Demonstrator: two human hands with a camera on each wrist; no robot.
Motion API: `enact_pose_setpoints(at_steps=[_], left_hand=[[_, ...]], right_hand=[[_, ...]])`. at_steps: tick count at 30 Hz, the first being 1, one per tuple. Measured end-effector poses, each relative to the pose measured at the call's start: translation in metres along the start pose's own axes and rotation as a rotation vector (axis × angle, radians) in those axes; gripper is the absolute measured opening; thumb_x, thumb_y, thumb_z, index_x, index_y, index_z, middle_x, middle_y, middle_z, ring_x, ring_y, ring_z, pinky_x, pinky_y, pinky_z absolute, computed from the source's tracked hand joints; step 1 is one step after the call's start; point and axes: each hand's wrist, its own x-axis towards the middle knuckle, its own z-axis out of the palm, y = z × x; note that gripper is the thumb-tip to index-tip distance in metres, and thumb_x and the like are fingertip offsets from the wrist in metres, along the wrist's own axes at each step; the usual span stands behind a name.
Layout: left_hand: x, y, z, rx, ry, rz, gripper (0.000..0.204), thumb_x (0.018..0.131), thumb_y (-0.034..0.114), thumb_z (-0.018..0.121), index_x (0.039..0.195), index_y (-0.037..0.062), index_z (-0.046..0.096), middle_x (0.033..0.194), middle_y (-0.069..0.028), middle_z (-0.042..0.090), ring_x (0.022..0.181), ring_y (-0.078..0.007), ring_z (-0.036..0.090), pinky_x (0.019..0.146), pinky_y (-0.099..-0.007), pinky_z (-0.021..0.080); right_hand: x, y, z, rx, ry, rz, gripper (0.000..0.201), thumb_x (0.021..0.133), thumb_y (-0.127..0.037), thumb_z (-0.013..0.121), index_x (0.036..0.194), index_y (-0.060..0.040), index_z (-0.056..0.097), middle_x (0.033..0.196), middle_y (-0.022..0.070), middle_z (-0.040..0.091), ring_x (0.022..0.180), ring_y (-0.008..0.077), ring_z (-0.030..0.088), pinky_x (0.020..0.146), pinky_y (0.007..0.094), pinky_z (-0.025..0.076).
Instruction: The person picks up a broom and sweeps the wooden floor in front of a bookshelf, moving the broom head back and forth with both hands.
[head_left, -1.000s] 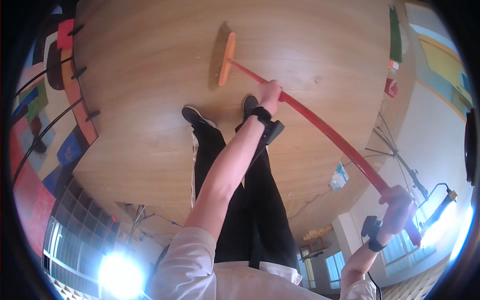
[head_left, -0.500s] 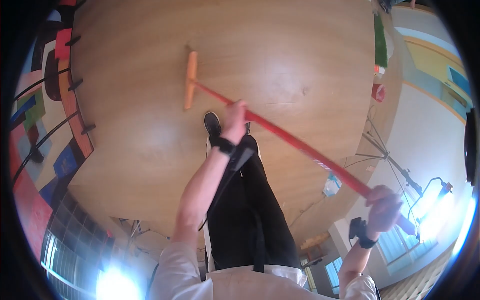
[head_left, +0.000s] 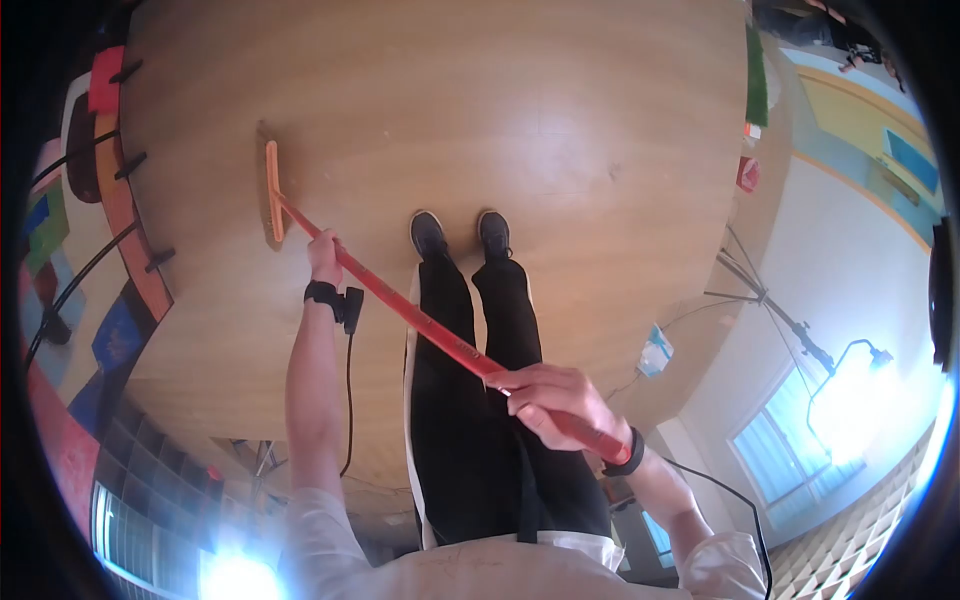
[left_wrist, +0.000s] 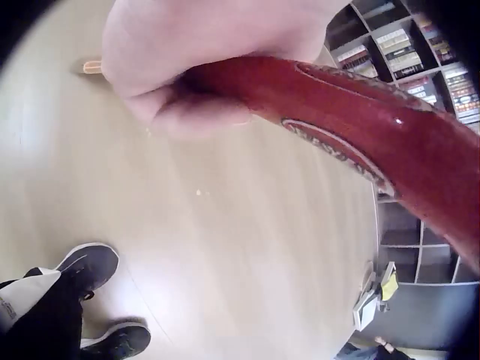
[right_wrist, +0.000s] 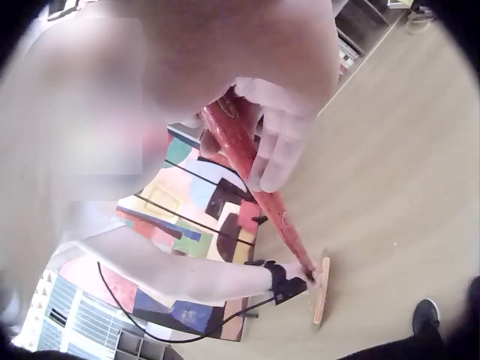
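Observation:
A broom with an orange head (head_left: 274, 190) and a long red handle (head_left: 440, 335) slants across the head view, its head down by the floor at the left. Low on the handle, near the broom head, my left hand (head_left: 325, 257) grips it with fingers curled round; the left wrist view shows this hand (left_wrist: 202, 64) wrapped over the red shaft. My right hand (head_left: 555, 398) holds the handle near its top end, in front of the thighs. In the right wrist view, the fingers (right_wrist: 281, 146) bend along the handle, which runs down to the broom head (right_wrist: 322, 291).
Two dark shoes (head_left: 427, 235) stand side by side on the wooden floor (head_left: 600, 260). A colourful painted panel (head_left: 110, 250) lines the left side. To the right are a light stand (head_left: 765, 295), a glowing lamp (head_left: 845, 405) and a white-blue packet (head_left: 655, 352). Bookshelves (left_wrist: 405, 56) show in the left wrist view.
The broom head has swept left across the floor, with my left hand following. My right hand has come left, from beside the body to in front of the legs. The feet have shifted.

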Motion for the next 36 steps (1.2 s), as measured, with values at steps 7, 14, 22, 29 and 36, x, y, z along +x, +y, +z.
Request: enact_pose_setpoints(at_steps=[7, 14, 22, 29, 36], left_hand=[[-0.002, -0.022, 0.034, -0.041, -0.055, 0.018, 0.01, 0.075, 0.004, 0.052, 0.067, 0.0066, 0.048, 0.057, -0.0044, 0.046, 0.048, -0.0166, 0.047, 0.047, -0.0314, 0.04], [-0.056, -0.067, 0.137, -0.012, -0.053, -0.023, 0.007, 0.076, 0.006, 0.052, 0.068, 0.0056, 0.05, 0.058, -0.0052, 0.049, 0.047, -0.0177, 0.048, 0.046, -0.0321, 0.041], [-0.159, -0.159, 0.316, 0.257, -0.217, 0.328, 0.015, 0.078, 0.016, 0.053, 0.066, 0.0063, 0.054, 0.058, -0.0063, 0.05, 0.051, -0.021, 0.049, 0.043, -0.0389, 0.038], [-0.232, -0.169, 0.442, -0.152, -0.105, -0.121, 0.014, 0.075, 0.008, 0.051, 0.062, 0.0045, 0.05, 0.056, -0.0062, 0.049, 0.046, -0.0182, 0.047, 0.041, -0.0347, 0.037], [-0.265, -0.125, 0.4, -0.133, -0.066, -0.032, 0.014, 0.076, 0.009, 0.052, 0.064, 0.0043, 0.049, 0.056, -0.0045, 0.048, 0.045, -0.0162, 0.047, 0.039, -0.0325, 0.035]], right_hand=[[-0.009, 0.002, -0.031, -0.031, 0.077, -0.001, 0.035, 0.094, -0.021, 0.049, 0.067, 0.0006, 0.057, 0.096, 0.0181, 0.067, 0.07, 0.026, 0.065, 0.062, 0.0325, 0.053], [-0.065, 0.011, -0.121, -0.038, 0.162, 0.034, 0.035, 0.092, -0.021, 0.05, 0.067, 0.0013, 0.059, 0.092, 0.015, 0.069, 0.065, 0.0237, 0.064, 0.059, 0.0315, 0.052], [-0.155, 0.002, -0.281, -0.197, 0.261, 0.111, 0.036, 0.09, -0.024, 0.049, 0.063, -0.0012, 0.056, 0.087, 0.0161, 0.069, 0.066, 0.0252, 0.064, 0.06, 0.0326, 0.052], [-0.198, -0.012, -0.369, -0.264, 0.332, 0.097, 0.041, 0.092, -0.027, 0.046, 0.061, -0.0011, 0.054, 0.082, 0.0184, 0.068, 0.062, 0.0239, 0.062, 0.057, 0.0306, 0.05], [-0.184, -0.016, -0.367, -0.261, 0.226, -0.262, 0.045, 0.093, -0.033, 0.045, 0.059, -0.0051, 0.055, 0.078, 0.0156, 0.069, 0.054, 0.0201, 0.06, 0.048, 0.0287, 0.047]])
